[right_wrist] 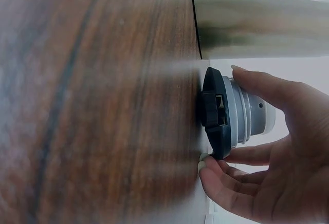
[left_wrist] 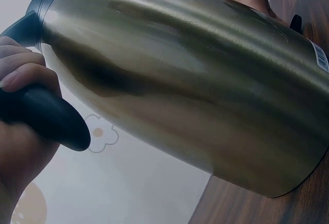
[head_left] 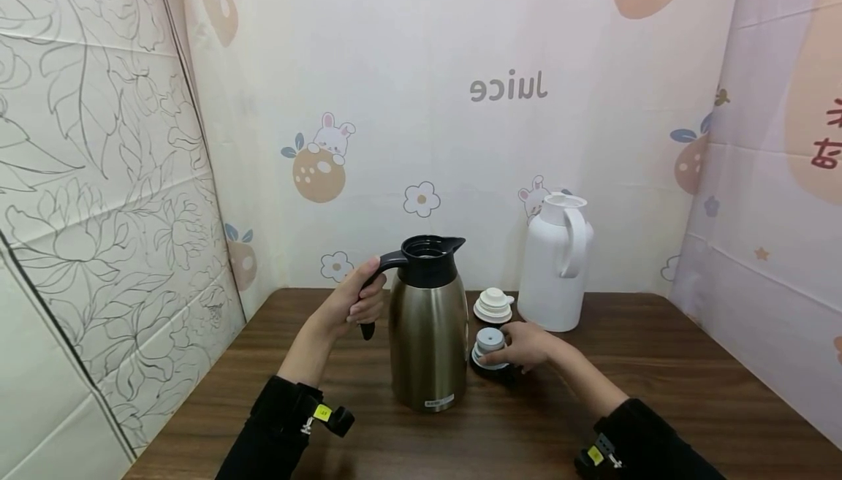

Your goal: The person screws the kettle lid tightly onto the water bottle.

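Observation:
A gold steel thermos jug with a black collar and spout stands upright at mid-table, its mouth uncovered. My left hand grips its black handle, fingers wrapped round it. Just right of the jug sits the jug lid, upside down, black rim at the table and grey stopper upward. My right hand holds this lid between thumb and fingers. In the right wrist view the thumb lies along the stopper, and fingertips meet the black rim.
Behind the lid lies a white stopper. At the back right stands a white jug, lidless, its handle toward me. Printed cloth walls close off the back and both sides of the brown wooden table.

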Tool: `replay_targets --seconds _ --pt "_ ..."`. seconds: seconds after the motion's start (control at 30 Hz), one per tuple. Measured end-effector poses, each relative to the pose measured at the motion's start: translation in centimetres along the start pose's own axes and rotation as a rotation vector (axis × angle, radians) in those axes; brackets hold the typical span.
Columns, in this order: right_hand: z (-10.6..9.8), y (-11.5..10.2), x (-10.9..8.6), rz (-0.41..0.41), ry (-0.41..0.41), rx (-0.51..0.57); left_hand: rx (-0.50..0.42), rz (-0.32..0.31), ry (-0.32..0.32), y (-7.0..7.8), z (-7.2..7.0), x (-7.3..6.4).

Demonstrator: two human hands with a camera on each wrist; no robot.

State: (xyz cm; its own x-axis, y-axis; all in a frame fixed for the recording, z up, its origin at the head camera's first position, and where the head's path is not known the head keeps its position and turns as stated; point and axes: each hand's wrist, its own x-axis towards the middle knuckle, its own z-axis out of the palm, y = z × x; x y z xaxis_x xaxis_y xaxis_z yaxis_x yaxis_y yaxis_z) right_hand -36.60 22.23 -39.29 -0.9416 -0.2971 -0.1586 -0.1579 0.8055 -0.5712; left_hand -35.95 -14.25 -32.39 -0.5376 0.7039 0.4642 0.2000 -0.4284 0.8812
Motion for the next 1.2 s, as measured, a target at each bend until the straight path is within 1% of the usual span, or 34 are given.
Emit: replay_targets --seconds 0.23,0.33,0.4,0.57,0.73,0.83,0.93,0.97,1.1,1.2 --pt "-0.1 -0.1 -0.1 -0.018 -0.001 -0.026 0.001 -0.007 0.002 0.1 0.0 0.0" --pt "-0.2 0.0 -0.1 -0.011 0.005 0.004 0.002 -0.005 -0.002 0.0 0.0 0.0" --pt "-0.3 0.0 0.0 -0.02 0.007 0.049 0.0 -0.006 -0.004 0.0 0.1 0.0" --pt "-0.9 0.2 0.1 -0.038 0.023 0.211 0.006 -0.012 -0.002 0.0 0.1 0.1" --pt "-1.7 0.2 -0.1 -0.057 0.044 0.312 0.021 -0.013 -0.001 0.0 0.1 0.2" --pt "-1.9 0.0 -0.1 -0.087 0.062 0.369 0.023 -0.013 0.0 0.0 0.1 0.1" --pt "-1.9 0.1 0.2 -0.107 0.087 0.459 0.022 -0.013 0.004 0.0 0.0 0.0" --pt "-1.9 0.2 0.3 -0.123 0.089 0.491 0.023 -0.013 0.006 0.0 0.1 0.0" --pt "-1.9 0.5 0.8 -0.144 0.087 0.629 0.027 -0.01 0.003 0.0 0.1 0.0" --pt "-2.1 0.6 0.9 -0.158 0.074 0.687 0.027 -0.007 0.002 0.1 0.1 0.0"
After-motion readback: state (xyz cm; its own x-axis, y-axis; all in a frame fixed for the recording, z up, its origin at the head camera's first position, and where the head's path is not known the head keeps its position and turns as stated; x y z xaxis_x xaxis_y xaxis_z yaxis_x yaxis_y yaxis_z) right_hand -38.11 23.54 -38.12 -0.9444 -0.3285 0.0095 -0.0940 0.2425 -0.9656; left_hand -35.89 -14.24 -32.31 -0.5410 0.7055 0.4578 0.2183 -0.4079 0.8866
